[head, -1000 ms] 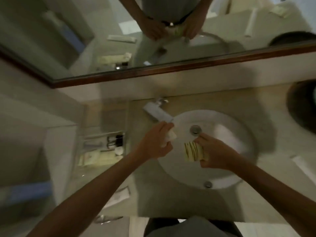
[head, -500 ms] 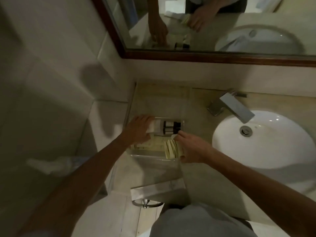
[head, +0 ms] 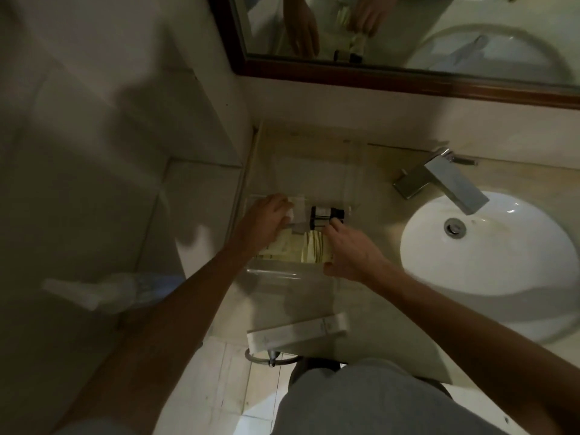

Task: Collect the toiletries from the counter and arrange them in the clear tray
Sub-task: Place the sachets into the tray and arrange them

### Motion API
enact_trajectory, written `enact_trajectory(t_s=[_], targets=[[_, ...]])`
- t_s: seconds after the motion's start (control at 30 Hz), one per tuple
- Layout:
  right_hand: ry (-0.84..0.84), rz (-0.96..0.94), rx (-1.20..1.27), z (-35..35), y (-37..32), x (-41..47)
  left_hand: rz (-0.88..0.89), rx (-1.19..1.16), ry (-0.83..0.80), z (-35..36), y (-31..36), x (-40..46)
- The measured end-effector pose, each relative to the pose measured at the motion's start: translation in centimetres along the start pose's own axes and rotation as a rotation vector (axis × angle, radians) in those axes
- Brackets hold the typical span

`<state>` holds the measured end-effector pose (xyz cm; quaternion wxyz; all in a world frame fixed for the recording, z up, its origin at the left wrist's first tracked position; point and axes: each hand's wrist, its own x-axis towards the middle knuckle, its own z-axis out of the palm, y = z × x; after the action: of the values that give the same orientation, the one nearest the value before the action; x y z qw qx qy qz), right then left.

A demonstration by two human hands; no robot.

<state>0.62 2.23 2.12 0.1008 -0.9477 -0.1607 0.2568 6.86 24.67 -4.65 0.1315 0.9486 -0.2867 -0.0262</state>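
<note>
The clear tray (head: 292, 274) stands on the counter's left end, against the side wall. Inside lie two small bottles with black caps (head: 327, 216), cream sachets (head: 281, 250) and a yellow striped packet (head: 313, 252). My left hand (head: 265, 222) is at the tray's far left, fingers closed on a small white item (head: 291, 211) beside the bottles. My right hand (head: 353, 251) reaches in from the right, thumb and fingers on the striped packet's right end, which rests low in the tray. Its forefinger touches the bottles.
A long white box (head: 298, 332) lies at the counter's front edge, below the tray. The chrome faucet (head: 442, 182) and white basin (head: 489, 249) are to the right. A mirror hangs above, a towel ring (head: 270, 359) below the counter, a crumpled plastic bag (head: 103, 290) at left.
Both hands moved from over the basin to the tray at the left, carrying the white item and the striped packet. The striped packet now sits lower in the tray.
</note>
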Motion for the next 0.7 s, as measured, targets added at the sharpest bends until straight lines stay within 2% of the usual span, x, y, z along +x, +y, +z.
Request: enact_trajectory(t_s=[0.17,0.23,0.37,0.53,0.7], targets=[[0.045,-0.056,0.111,0.5,-4.2,2.3,-0.368,-0.171,0.252,-2.5,-1.1,-1.1],[0.025,-0.087,0.111,1.3,-6.8,4.1,-0.441,-0.214,0.332,-3.3,-2.1,-1.5],[0.009,-0.104,0.135,2.5,-8.8,5.9,-0.472,-0.255,0.383,-4.1,-3.2,-2.3],[0.156,-0.141,0.176,2.4,-10.1,6.0,-0.509,-0.271,0.353,-3.2,-3.7,-2.6],[0.274,-0.044,0.171,0.4,-5.9,3.2,-0.496,-0.301,0.36,-2.7,-3.5,-2.4]])
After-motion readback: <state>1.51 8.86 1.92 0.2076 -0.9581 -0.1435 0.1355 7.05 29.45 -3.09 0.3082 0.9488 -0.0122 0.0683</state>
